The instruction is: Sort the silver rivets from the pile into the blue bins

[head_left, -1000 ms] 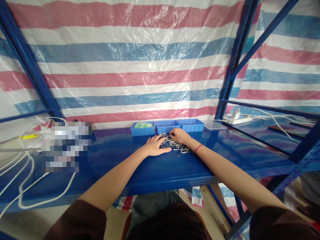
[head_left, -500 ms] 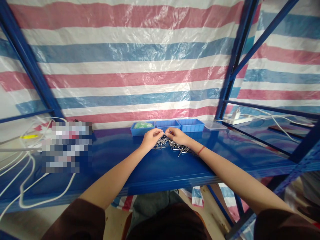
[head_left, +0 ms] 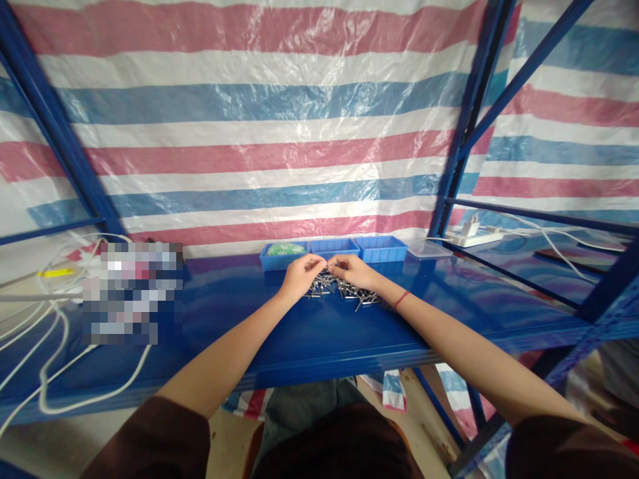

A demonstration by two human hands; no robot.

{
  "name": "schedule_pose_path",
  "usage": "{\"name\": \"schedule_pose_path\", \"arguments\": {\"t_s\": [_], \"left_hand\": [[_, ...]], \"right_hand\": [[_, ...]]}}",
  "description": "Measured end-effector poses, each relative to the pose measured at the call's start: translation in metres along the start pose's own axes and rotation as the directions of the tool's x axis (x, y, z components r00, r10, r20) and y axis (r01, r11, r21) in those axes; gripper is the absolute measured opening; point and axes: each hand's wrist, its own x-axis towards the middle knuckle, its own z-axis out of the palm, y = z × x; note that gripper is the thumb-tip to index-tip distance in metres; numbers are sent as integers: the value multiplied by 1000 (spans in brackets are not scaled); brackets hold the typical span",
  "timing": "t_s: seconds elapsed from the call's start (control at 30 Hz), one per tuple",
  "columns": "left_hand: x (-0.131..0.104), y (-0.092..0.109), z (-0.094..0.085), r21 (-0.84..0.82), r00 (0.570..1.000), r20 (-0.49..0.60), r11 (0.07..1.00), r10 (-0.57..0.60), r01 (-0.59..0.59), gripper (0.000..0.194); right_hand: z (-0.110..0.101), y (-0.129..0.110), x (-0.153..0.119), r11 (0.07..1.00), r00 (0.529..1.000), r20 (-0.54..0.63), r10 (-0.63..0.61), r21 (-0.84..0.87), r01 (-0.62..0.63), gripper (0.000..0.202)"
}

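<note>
My left hand (head_left: 302,274) and my right hand (head_left: 353,271) meet fingertip to fingertip over the table. Both are closed in a pinch, and whatever sits between the fingertips is too small to make out. Just beneath and in front of them lies a loose pile of slim silver metal pieces (head_left: 360,296), shaped like rivets or screws. My hands hide part of this pile. Behind my hands stand three blue bins in a row: the left bin (head_left: 269,261) has a green and clear plastic bag (head_left: 286,249) in it, beside a middle bin (head_left: 335,246) and a right bin (head_left: 383,250).
The blue tabletop (head_left: 219,313) runs between blue metal posts. A clear plastic lid (head_left: 429,249) lies right of the bins, with a white power strip (head_left: 474,235) farther right. White cables (head_left: 90,407) loop over the left side near a blurred patch. Striped sheeting (head_left: 279,133) hangs behind.
The fingertips of my right hand have edged slightly toward my left hand. Both hands stay pinched over the pile, and the rest looks the same.
</note>
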Motion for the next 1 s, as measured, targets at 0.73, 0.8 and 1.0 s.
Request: {"name": "schedule_pose_path", "arguments": {"t_s": [0.73,0.8,1.0], "left_hand": [[-2,-2,1,126,998,50,991,-46,39,31],[-3,0,1,166,997,67,986,-38,26,34],[-7,6,-1,300,967,248,944,63,-138,25]], "right_hand": [[-17,-16,2,977,939,-331,-89,-214,17,22],[-31,-5,4,960,880,-471,-66,-271,-73,21],[-74,34,-4,689,808,-588,20,-578,-438,29]]}}
